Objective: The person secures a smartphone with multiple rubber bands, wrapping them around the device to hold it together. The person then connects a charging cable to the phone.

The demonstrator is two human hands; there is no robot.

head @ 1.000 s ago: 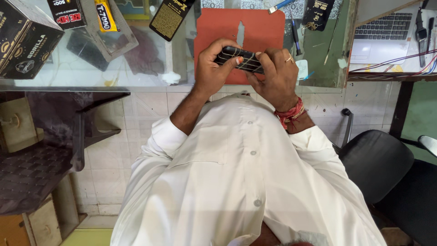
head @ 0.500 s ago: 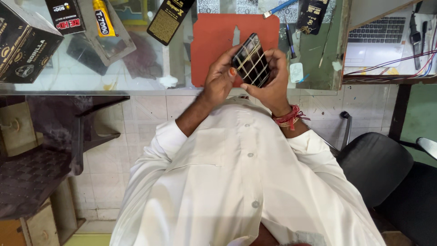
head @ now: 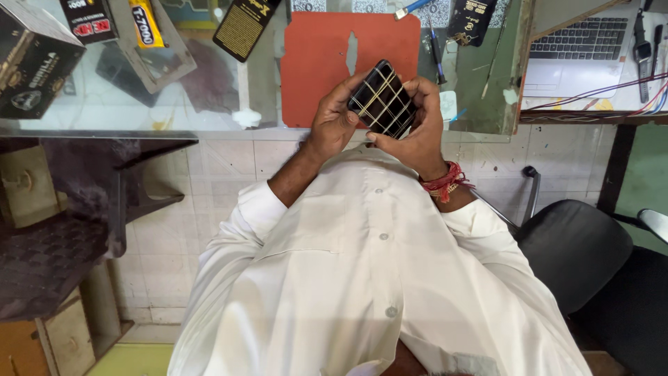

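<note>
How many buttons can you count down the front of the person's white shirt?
3. One button sits high on the chest, just below the hands; a second button lies mid-chest; a third button is lower down. More may be hidden under the hands or beyond the bottom edge.

Red mat [head: 313, 69] lies bare ahead; black boxes [head: 35, 63] crowd the left.

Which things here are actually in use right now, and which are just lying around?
In use:
black phone, crossed with pale strips
left hand and right hand, both gripping it

Lying about:
red mat
laptop
glue tube
black boxes
office chair
</note>
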